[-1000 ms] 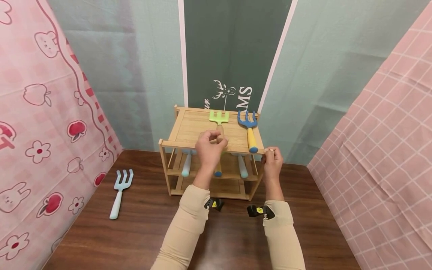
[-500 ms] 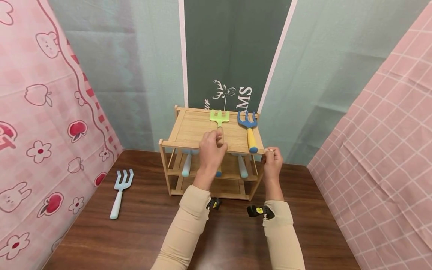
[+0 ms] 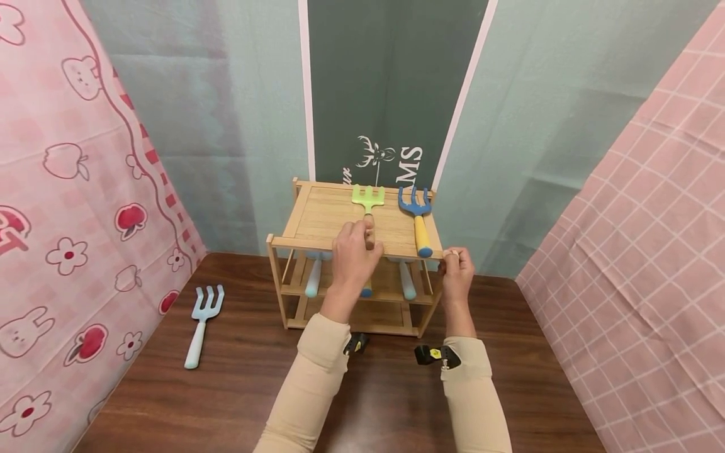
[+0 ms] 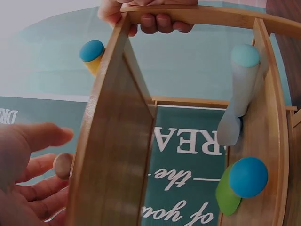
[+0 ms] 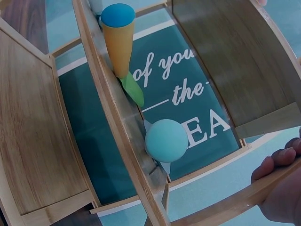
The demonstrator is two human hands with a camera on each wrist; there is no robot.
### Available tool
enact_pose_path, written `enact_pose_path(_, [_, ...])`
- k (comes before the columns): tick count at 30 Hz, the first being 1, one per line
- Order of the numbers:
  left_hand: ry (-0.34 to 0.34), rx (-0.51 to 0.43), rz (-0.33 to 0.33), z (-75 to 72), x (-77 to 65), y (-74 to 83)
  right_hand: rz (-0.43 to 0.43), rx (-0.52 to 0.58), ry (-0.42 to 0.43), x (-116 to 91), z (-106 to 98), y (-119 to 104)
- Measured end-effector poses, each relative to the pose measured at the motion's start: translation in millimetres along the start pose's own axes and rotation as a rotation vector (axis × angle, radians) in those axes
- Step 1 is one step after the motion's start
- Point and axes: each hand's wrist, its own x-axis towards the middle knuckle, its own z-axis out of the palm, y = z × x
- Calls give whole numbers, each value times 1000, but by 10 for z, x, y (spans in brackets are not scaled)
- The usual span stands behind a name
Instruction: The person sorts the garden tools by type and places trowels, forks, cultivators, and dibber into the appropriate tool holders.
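On the top board of a wooden shelf rack point(image 3: 323, 214), a green hand rake point(image 3: 368, 197) with a wooden handle lies tines to the back. My left hand point(image 3: 354, 255) is at its handle. In the left wrist view, the thumb stands apart from the handle end point(image 4: 63, 165), with the fingers beside it. My right hand point(image 3: 457, 267) grips the rack's right front corner; its fingers wrap the side rail point(image 5: 235, 209) in the right wrist view. Right of the green one lies a blue hand rake point(image 3: 415, 201) with a yellow handle.
Tools with pale handles point(image 3: 408, 280) and one with a blue-capped yellow handle point(image 5: 118, 42) lie on the middle shelf. A light blue hand rake point(image 3: 204, 324) lies on the brown table point(image 3: 385, 390), left of the rack. Printed cloths point(image 3: 79, 207) hang around.
My left hand has shifted slightly right, its fingers now over the green rake's handle. That rake has barely moved. The right hand stays on the rack.
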Motion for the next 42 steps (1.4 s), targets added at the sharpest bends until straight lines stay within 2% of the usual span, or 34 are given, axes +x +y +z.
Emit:
enact_pose_path(7, [-107,41,39,-153,-90,3,-10,-22,-26,-52,27,-100])
enact_pose_path(12, [-272,87,46,-319,-141,29,-27,-25,-30,-108,81,-235])
enact_pose_path(16, [-396,96,45,-447,-174,64,-23,-28,-22,-117,90,-262])
enact_pose_path(21, [-427,82,45,-564,-224,108,-15,-32,-24,-107,92,-260])
enact_pose_path(28, [-476,193,56,-654,-292,111,-6,-31,-26,-101,99,-273])
enact_pose_path(32, [-513,201,49,-695,-334,90,-4,-27,-27,-99,99,-270])
enact_pose_path(42, [-622,185,-43,-825,-434,63,-16,-24,-36,-95,89,-251])
